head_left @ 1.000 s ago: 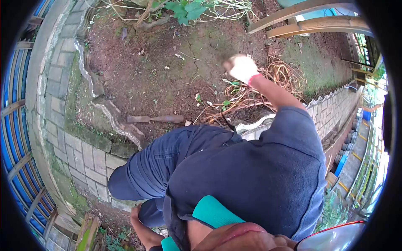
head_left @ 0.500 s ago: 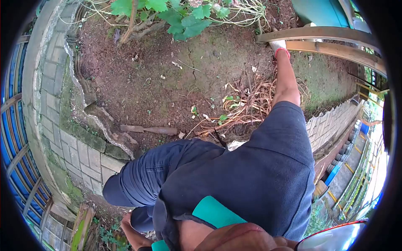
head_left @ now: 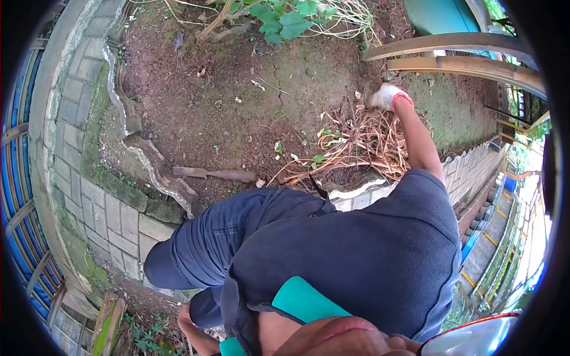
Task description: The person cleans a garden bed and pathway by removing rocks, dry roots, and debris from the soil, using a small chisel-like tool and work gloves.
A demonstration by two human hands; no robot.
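My right hand (head_left: pixel 386 97), in a whitish glove with a red cuff, hovers low at the upper edge of a heap of dry brown stems (head_left: pixel 374 139). Motion smears its fingers, and I cannot tell whether they hold anything. Bare reddish soil (head_left: pixel 237 118) spreads to the left of the hand. Just beyond it, two curved wooden bars (head_left: pixel 463 66) reach in from the right. Of my left arm (head_left: pixel 196 335), only bare skin shows beside my knee at the lower left; the hand itself is hidden.
A jagged low edging (head_left: pixel 142 163) borders the soil, with a paved brick strip (head_left: pixel 113 207) outside it. A flat brown strip (head_left: pixel 214 174) lies on the soil near my leg. Green leafy plants (head_left: pixel 291 24) grow at the top. A teal container (head_left: pixel 439 18) stands at the upper right.
My right hand has drawn back from beside the wooden bars toward me and now is over the dry stems' edge. The view has shifted slightly; my left arm stays by the knee.
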